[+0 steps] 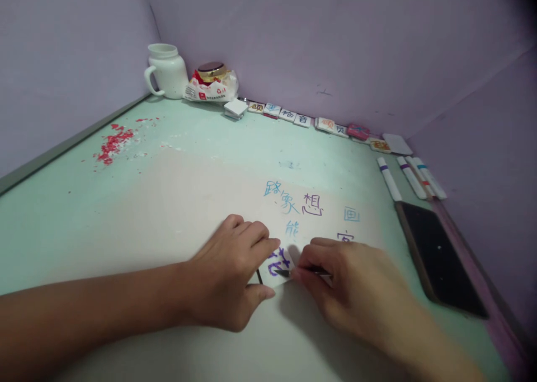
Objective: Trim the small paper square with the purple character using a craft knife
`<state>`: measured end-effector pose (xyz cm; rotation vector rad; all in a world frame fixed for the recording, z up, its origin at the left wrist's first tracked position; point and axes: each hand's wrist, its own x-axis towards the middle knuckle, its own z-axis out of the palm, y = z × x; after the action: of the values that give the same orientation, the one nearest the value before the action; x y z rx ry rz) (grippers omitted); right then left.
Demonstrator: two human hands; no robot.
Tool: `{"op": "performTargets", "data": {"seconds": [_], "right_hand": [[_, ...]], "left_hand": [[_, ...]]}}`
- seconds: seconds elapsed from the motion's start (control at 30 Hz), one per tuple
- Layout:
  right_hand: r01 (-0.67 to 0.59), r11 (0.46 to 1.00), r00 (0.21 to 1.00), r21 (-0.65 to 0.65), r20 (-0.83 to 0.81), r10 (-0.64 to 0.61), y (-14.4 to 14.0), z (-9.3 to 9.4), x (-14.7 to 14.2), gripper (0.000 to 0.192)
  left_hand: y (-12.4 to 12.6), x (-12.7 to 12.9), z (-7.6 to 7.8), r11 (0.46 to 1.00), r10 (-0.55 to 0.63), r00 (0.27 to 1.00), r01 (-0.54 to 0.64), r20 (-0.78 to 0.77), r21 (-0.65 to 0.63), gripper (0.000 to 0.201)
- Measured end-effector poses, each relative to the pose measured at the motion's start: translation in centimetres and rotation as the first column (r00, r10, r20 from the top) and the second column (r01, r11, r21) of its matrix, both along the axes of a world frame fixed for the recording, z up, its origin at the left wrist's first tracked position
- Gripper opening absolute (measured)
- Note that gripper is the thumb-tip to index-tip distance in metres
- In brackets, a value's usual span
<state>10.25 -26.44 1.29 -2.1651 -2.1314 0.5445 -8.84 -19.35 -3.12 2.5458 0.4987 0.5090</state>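
A card [277, 263] lies between left hand [239, 270] and right hand [339, 278], phone [438, 253] right, mug [171, 75] behind.

1. I see open table [201, 183] stretching ahead of the left hand [232, 270].
2. A white mug [168, 71] and a jar [212, 73] block the far-left corner.
3. Character cards [287, 114] line the back wall [302, 52].
4. Markers [390, 179] and a smartphone [440, 262] hem the right hand's [344, 281] outer side.
5. Between the hands, a lettered card [274, 264] fills the narrow gap.

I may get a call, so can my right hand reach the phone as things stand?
Probably yes: the phone lies right of the right hand, with nothing seen blocking the way, though that hand may first have to put down the dark-tipped tool it holds.
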Motion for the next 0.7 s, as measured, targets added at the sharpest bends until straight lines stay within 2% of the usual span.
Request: {"op": "performTargets", "data": {"seconds": [0.13, 0.33, 0.47, 0.57, 0.7], "right_hand": [[-0.042, 0.999, 0.998, -0.001, 0.054, 0.042, 0.5, 0.5, -0.1, 0.014], [0.070, 0.991, 0.996, 0.114, 0.044, -0.075, -1.7, -0.8, -0.7, 0.018], [0.063, 0.985, 0.992, 0.161, 0.102, -0.080, -2.4, -0.9, -1.1, 0.021], [0.042, 0.985, 0.995, 0.165, 0.086, -0.056, -2.6, -0.8, -1.2, 0.021], [0.079, 0.979, 0.989, 0.190, 0.107, -0.101, -2.8, -0.9, -1.2, 0.021]], "left_hand": [[0.0, -0.1, 0.0, 1.000, 0.007, 1.000, -0.007, 0.011, 0.019, 0.038], [-0.2, 0.1, 0.2, 0.999, 0.033, 0.999, -0.033, -0.006, 0.026, 0.037], [-0.3, 0.1, -0.3, 0.996, 0.059, 0.998, -0.058, -0.004, 0.068, 0.048], [-0.4, 0.0, -0.7, 0.990, 0.065, 0.998, -0.064, 0.002, 0.129, 0.057], [-0.4, -0.2, 0.1, 0.993, 0.035, 0.993, -0.022, -0.112, 0.115, 0.052]]}}
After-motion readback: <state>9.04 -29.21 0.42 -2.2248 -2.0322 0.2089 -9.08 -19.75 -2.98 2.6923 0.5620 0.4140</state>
